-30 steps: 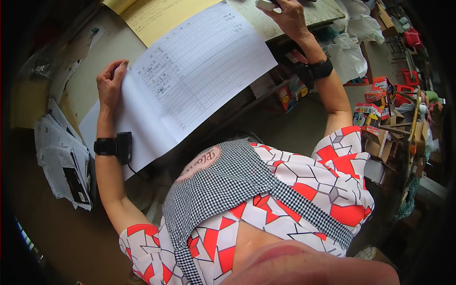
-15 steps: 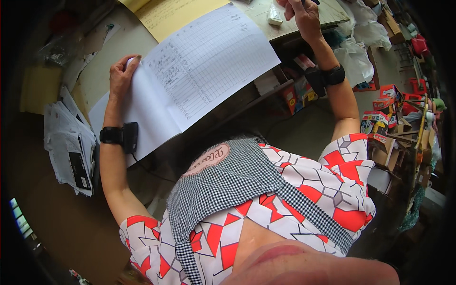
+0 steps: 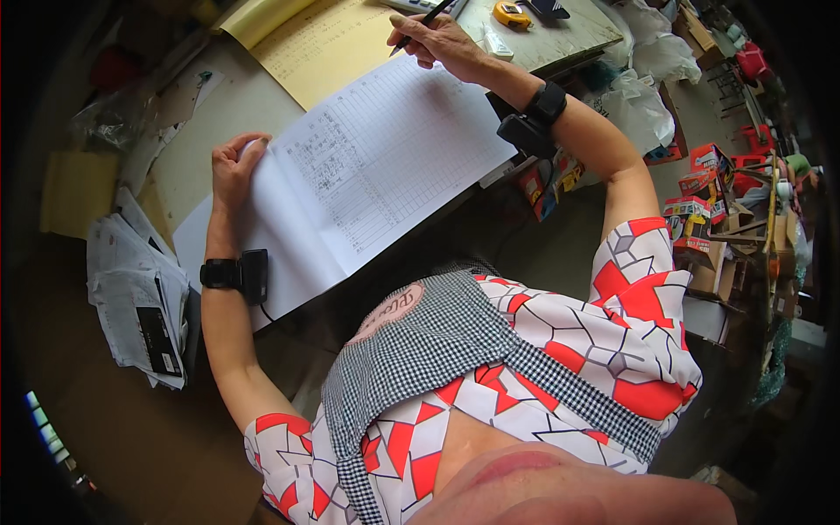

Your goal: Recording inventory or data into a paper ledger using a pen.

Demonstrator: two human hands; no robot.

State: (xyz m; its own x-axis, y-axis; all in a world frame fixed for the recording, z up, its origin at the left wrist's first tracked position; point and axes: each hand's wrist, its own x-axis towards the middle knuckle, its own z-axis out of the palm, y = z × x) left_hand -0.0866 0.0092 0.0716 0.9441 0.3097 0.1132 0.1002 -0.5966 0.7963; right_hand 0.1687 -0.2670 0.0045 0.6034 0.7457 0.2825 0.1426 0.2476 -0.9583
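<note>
An open ledger (image 3: 411, 144) with ruled columns and handwriting on its right-hand page lies across the near table edge. My left hand (image 3: 233, 175) is closed on the blank left-hand page, its thumb lying over the paper and its other fingers curled. Above the ledger's far edge, my right hand (image 3: 448, 45) grips a black pen (image 3: 430, 17), whose tip points down toward the top of the ruled page. Yellow handwritten sheets (image 3: 319, 57) extend from under the ledger on the far side.
Right of my right hand are a white eraser-like block (image 3: 497, 42), a yellow tape measure (image 3: 512, 14) and a dark object (image 3: 549, 9). A calculator-like device (image 3: 404, 3) sits at the far edge. Stacked papers (image 3: 131, 289) are at left; red boxes (image 3: 689, 223) crowd the right.
My right hand has swung left from beside the eraser-like block to the top of the ledger, bringing the pen. My left hand stays on the page. The tape measure has come into view.
</note>
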